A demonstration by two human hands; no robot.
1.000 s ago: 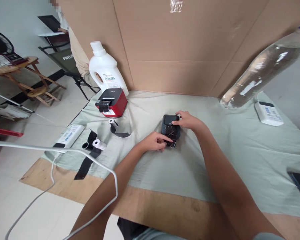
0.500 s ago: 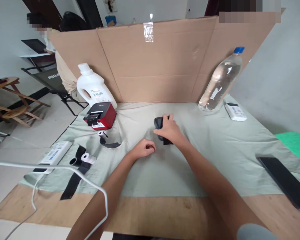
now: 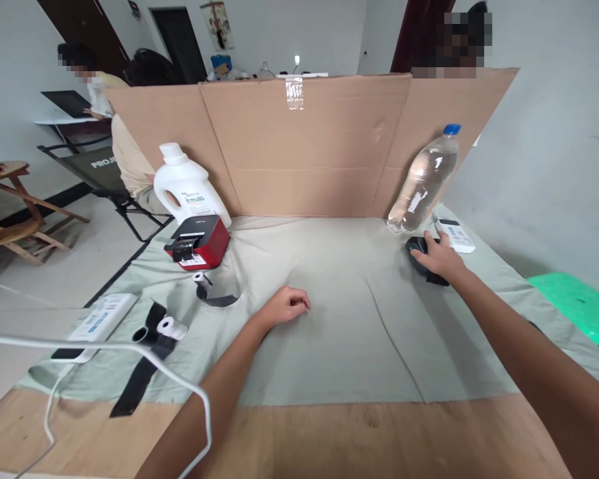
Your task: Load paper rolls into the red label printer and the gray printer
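Note:
My right hand (image 3: pixel 442 257) is closed over a rounded black device (image 3: pixel 418 256) with a black strip poking out below. The fingers cover much of the device, so its exact kind does not show. It is at the far right of the green cloth, just in front of a clear bottle with a blue cap (image 3: pixel 426 179) and left of a white power bank-like box (image 3: pixel 456 236). Near the cloth's middle, my left hand (image 3: pixel 285 305) rests with curled fingers and nothing visible in them.
At left stand a white jug (image 3: pixel 192 193), a red and black label printer (image 3: pixel 199 243), paper rolls with black strips (image 3: pixel 172 328) and a white box (image 3: pixel 97 326). A white cable (image 3: pixel 104 344) crosses the lower left. Behind rises a cardboard screen (image 3: pixel 304 146). A person (image 3: pixel 130 153) sits beyond.
My right hand has carried the black device from the cloth's middle to the right, beside the bottle. My left hand stays in place. The phone at right is now mostly hidden behind my arm.

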